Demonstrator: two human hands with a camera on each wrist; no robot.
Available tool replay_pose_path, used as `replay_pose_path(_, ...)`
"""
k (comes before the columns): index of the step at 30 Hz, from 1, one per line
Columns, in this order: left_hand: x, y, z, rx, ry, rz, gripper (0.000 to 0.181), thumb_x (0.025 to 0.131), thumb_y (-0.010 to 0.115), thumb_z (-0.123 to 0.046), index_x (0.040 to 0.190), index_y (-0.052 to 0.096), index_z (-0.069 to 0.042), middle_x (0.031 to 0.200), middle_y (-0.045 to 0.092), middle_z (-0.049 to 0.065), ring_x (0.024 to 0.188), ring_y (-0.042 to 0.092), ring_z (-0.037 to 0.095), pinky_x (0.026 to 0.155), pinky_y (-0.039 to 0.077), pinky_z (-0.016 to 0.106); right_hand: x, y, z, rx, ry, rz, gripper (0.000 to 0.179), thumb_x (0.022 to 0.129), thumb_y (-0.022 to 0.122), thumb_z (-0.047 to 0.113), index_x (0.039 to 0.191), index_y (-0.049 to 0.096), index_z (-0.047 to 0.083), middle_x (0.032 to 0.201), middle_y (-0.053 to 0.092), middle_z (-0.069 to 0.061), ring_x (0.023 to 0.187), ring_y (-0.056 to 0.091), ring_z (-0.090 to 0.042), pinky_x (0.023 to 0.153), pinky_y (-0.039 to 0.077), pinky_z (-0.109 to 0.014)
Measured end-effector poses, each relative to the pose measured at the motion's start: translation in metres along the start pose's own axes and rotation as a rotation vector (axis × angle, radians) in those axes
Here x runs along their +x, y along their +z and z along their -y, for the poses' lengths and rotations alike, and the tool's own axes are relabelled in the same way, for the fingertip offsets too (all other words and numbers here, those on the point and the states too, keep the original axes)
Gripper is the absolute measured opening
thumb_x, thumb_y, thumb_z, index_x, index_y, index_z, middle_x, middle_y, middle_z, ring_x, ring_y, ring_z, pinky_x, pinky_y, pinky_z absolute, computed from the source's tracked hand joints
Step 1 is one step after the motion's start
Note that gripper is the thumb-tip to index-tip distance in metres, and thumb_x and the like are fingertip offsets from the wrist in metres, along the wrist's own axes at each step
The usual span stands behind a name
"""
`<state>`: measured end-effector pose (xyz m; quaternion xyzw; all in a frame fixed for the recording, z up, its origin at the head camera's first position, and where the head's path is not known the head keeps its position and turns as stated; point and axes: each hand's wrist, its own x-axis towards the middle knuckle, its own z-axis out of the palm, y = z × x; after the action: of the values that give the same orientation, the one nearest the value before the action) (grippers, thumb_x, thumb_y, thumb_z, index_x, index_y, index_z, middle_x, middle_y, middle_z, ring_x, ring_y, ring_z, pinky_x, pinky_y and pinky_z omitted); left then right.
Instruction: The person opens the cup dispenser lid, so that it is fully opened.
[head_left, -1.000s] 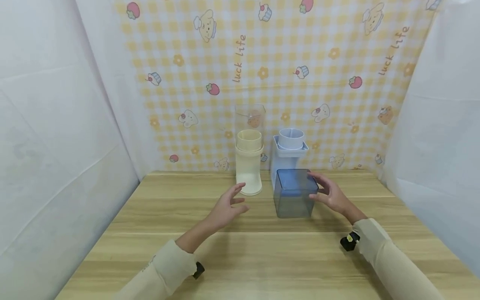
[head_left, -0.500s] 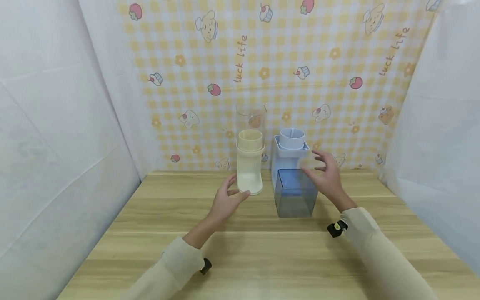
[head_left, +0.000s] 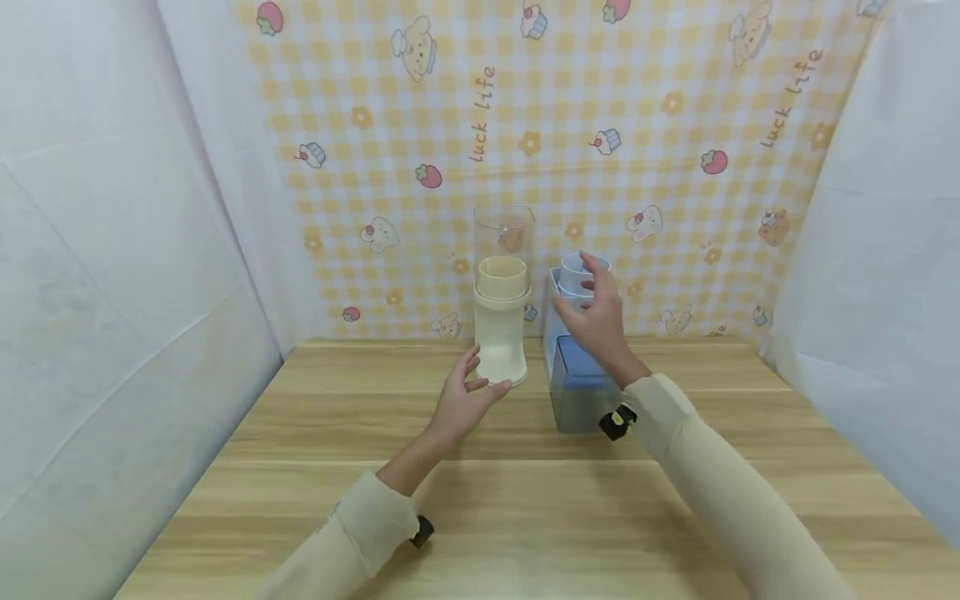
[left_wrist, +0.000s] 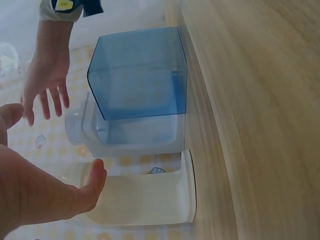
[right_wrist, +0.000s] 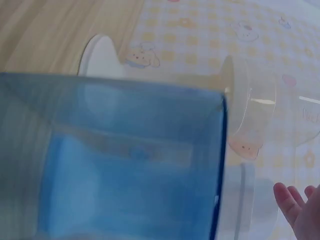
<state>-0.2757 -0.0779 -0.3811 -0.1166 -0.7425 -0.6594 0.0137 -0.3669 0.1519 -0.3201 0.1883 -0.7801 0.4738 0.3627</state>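
A cream stand [head_left: 500, 329] with a round cup-like top and a clear tube around that top stands upright at the back of the table. My left hand [head_left: 459, 407] is at its foot, fingers spread on the near left side, holding nothing. To the right is a pale blue stand [head_left: 551, 329] with a round collar [head_left: 572, 271] on top. My right hand [head_left: 600, 325] hovers in front of that collar with loosely bent fingers and overlaps it in the head view. A tinted see-through square box [left_wrist: 135, 70] sits in front of the blue stand, partly hidden by the right forearm.
The wood-grain table [head_left: 510, 525] reaches back to a yellow checked cloth [head_left: 420, 117] hanging right behind both stands. White sheets [head_left: 112, 250] close off the sides. Each wrist carries a small black camera [head_left: 617, 422].
My right hand has left the tinted box's right side, rising and moving left to the blue stand's top. My left hand has come slightly forward and right to the cream stand's foot.
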Motion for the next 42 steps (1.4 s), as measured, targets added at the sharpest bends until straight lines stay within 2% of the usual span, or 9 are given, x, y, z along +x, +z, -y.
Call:
replay_pose_path(6, -0.002, -0.001, 0.001, -0.008, 0.006, 0.014, 0.080, 0.090, 0.073, -0.027, 0.155, 0.028, -0.013, 0.158, 0.028, 0.019, 0.132, 0.044, 0.044, 0.099, 0.048, 0.054, 0.016, 0.024, 0.010, -0.033, 0.015, 0.014, 0.072, 0.088, 0.074, 0.021, 0.150, 0.040, 0.009, 0.147, 0.044, -0.017, 0.117, 0.052, -0.042, 0.093, 0.048, -0.057)
replay_pose_path(13, -0.002, -0.003, 0.001, -0.009, 0.030, 0.021, 0.078, 0.091, 0.073, -0.025, 0.154, 0.030, -0.010, 0.157, 0.028, 0.022, 0.130, 0.045, 0.047, 0.096, 0.049, 0.053, 0.031, 0.043, 0.019, -0.052, 0.100, 0.047, 0.070, 0.089, 0.069, 0.025, 0.151, 0.038, 0.013, 0.147, 0.044, -0.017, 0.118, 0.050, -0.036, 0.099, 0.045, -0.050)
replay_pose_path(18, -0.001, -0.005, 0.003, -0.005, 0.037, 0.025, 0.076, 0.091, 0.072, -0.024, 0.153, 0.031, -0.010, 0.157, 0.028, 0.022, 0.130, 0.045, 0.046, 0.096, 0.050, 0.053, 0.040, 0.056, 0.024, -0.080, 0.111, 0.032, 0.077, 0.087, 0.074, 0.028, 0.153, 0.036, 0.014, 0.153, 0.039, -0.012, 0.135, 0.040, -0.033, 0.108, 0.038, -0.050)
replay_pose_path(22, -0.001, -0.006, 0.005, -0.013, 0.028, 0.024, 0.073, 0.090, 0.072, -0.024, 0.151, 0.033, -0.011, 0.156, 0.029, 0.021, 0.130, 0.045, 0.044, 0.096, 0.050, 0.052, 0.050, 0.066, 0.032, -0.102, 0.098, 0.032, 0.081, 0.086, 0.075, 0.034, 0.154, 0.034, 0.017, 0.154, 0.036, -0.014, 0.141, 0.033, -0.033, 0.111, 0.033, -0.053)
replay_pose_path(28, -0.001, -0.006, 0.006, -0.014, 0.028, 0.051, 0.070, 0.092, 0.071, -0.020, 0.150, 0.034, -0.009, 0.156, 0.029, 0.020, 0.131, 0.044, 0.045, 0.096, 0.050, 0.053, 0.062, 0.080, 0.045, -0.112, 0.119, 0.071, 0.085, 0.083, 0.078, 0.044, 0.153, 0.036, 0.022, 0.154, 0.030, -0.021, 0.141, 0.032, -0.039, 0.108, 0.035, -0.059)
replay_pose_path(31, -0.003, -0.007, 0.007, -0.006, 0.029, 0.051, 0.068, 0.092, 0.070, -0.019, 0.149, 0.034, -0.008, 0.155, 0.030, 0.020, 0.131, 0.045, 0.045, 0.095, 0.050, 0.053, 0.063, 0.086, 0.046, -0.139, 0.131, 0.078, 0.083, 0.081, 0.079, 0.047, 0.150, 0.039, 0.021, 0.153, 0.031, -0.021, 0.138, 0.035, -0.039, 0.106, 0.038, -0.058)
replay_pose_path(36, -0.003, -0.012, 0.010, -0.013, 0.014, 0.028, 0.066, 0.092, 0.070, -0.019, 0.148, 0.037, -0.009, 0.154, 0.032, 0.019, 0.130, 0.045, 0.045, 0.095, 0.051, 0.051, 0.059, 0.094, 0.042, -0.193, 0.092, 0.040, 0.086, 0.077, 0.081, 0.048, 0.148, 0.038, 0.021, 0.149, 0.033, -0.022, 0.128, 0.046, -0.040, 0.097, 0.047, -0.054)
replay_pose_path(42, -0.003, -0.016, 0.011, -0.011, 0.007, 0.018, 0.063, 0.091, 0.069, -0.015, 0.146, 0.039, -0.008, 0.153, 0.035, 0.020, 0.128, 0.047, 0.045, 0.093, 0.052, 0.049, 0.050, 0.101, 0.037, -0.260, 0.040, -0.024, 0.087, 0.077, 0.081, 0.046, 0.146, 0.034, 0.021, 0.144, 0.038, -0.020, 0.107, 0.057, -0.038, 0.077, 0.054, -0.049)
